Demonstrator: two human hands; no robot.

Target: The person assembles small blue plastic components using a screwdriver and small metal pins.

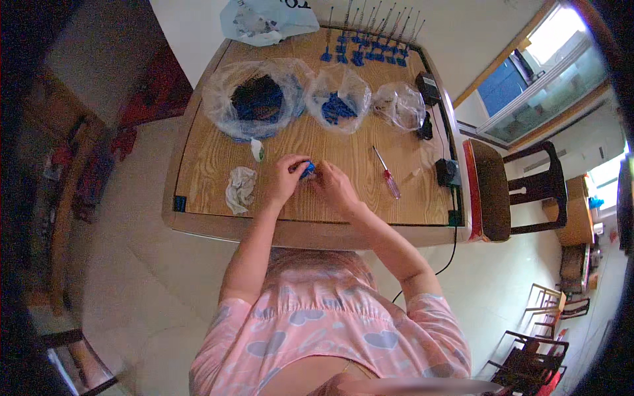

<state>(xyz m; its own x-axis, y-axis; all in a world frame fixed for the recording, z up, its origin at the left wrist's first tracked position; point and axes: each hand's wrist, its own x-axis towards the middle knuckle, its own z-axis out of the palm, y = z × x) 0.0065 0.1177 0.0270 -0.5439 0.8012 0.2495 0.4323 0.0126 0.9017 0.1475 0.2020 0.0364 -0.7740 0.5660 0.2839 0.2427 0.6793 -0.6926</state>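
Over the near middle of the wooden table, my left hand pinches a small blue plastic part. My right hand closes in from the other side, its fingertips together at the part's right edge; whatever they grip is too small to make out. To the right lies a screwdriver with a clear reddish handle. A crumpled white cloth or tissue rests left of my left hand, and a small white tube-like item lies just beyond it.
Farther back stand open clear plastic bags: a large one with dark and blue pieces, one with blue pieces, and a smaller one. Several blue parts with upright springs line the far edge. Black adapters and a cable run along the right edge.
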